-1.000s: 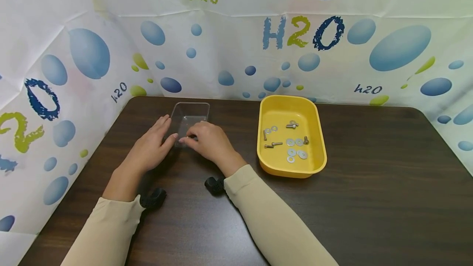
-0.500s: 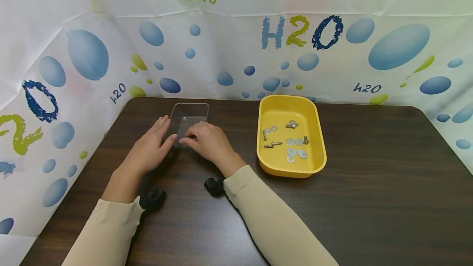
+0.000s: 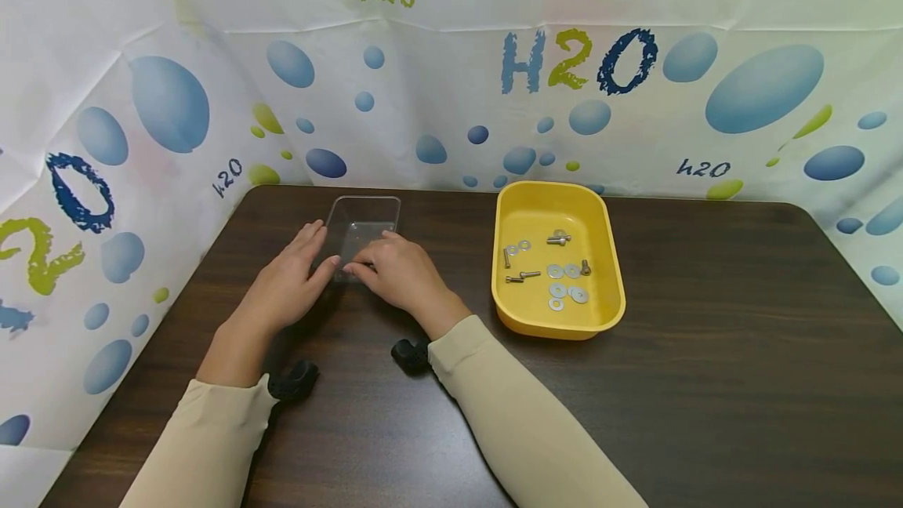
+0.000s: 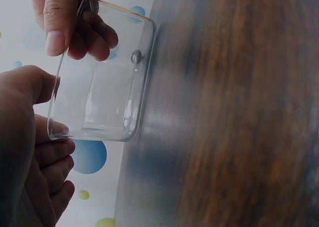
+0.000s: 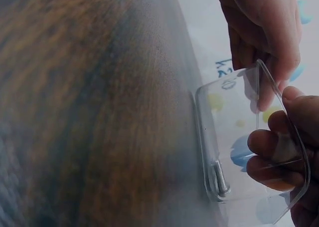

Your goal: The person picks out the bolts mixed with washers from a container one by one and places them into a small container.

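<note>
A clear plastic box (image 3: 374, 210) stands near the table's far left part. My left hand (image 3: 285, 281) holds its near left corner, thumb at the near rim and fingers along the left side. Over the near wall hangs my right hand (image 3: 400, 273); its loosely bent fingertips (image 5: 264, 143) reach inside, while the thumb stays outside. I see nothing between them. A metal screw (image 5: 220, 178) lies on the box floor near a corner, also visible as a round screw head (image 4: 136, 56) through the plastic in the left wrist view. My right hand hides it in the head view.
Right of the box stands a yellow tub (image 3: 504, 288) with several flat washers (image 3: 557, 290) and several screws (image 3: 529, 274) inside. The dark wooden table (image 3: 705, 351) ends at a printed white sheet (image 3: 451, 85) behind and to the left.
My right fingers have loosened slightly and the index finger has lifted; a small dark thing seen at their tips a second ago no longer shows. The left hand and box have stayed in place.
</note>
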{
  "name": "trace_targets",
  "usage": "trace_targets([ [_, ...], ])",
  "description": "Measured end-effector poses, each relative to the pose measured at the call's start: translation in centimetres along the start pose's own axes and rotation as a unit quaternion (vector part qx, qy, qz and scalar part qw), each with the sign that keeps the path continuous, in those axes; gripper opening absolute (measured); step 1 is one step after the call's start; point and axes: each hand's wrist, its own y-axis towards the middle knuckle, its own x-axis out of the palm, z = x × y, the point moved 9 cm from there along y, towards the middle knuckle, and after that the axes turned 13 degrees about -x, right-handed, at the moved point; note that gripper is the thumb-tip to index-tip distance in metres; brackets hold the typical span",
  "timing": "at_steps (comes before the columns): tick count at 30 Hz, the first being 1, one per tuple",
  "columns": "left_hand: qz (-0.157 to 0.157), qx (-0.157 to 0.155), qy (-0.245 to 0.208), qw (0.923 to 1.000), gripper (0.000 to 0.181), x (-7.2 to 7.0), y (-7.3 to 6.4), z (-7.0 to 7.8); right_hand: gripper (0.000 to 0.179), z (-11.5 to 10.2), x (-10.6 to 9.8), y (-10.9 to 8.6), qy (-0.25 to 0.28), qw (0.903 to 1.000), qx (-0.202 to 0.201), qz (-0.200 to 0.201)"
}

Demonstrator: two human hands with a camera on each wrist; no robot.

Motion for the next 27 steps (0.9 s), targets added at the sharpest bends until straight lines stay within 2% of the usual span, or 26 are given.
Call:
trace_targets([
  [8, 0.004, 0.004, -0.005, 1.0, 0.069, 0.1, 0.0, 0.0, 0.028, 0.0, -0.1, 0.1, 0.002, 1.0, 0.002, -0.004],
  [13, 0.009, 0.011, -0.006, 0.9999, 0.069, -0.1, 0.1, 0.3, 0.026, 0.1, -1.4, 0.1, 0.003, 0.9999, 0.012, 0.012],
  [19, 0.006, 0.011, -0.009, 0.9999, 0.068, -0.2, 0.1, 0.3, 0.027, -0.7, -4.6, 0.0, 0.022, 0.9982, 0.004, 0.055],
  [23, 0.005, 0.011, -0.009, 0.9999, 0.068, -0.2, 0.1, 0.3, 0.027, -1.9, -7.9, -0.3, 0.032, 0.9945, -0.014, 0.099],
  [27, 0.023, 0.014, -0.006, 0.9996, 0.069, -0.4, 0.1, 0.4, 0.026, -2.9, -11.1, -1.1, 0.029, 0.9886, -0.032, 0.144],
])
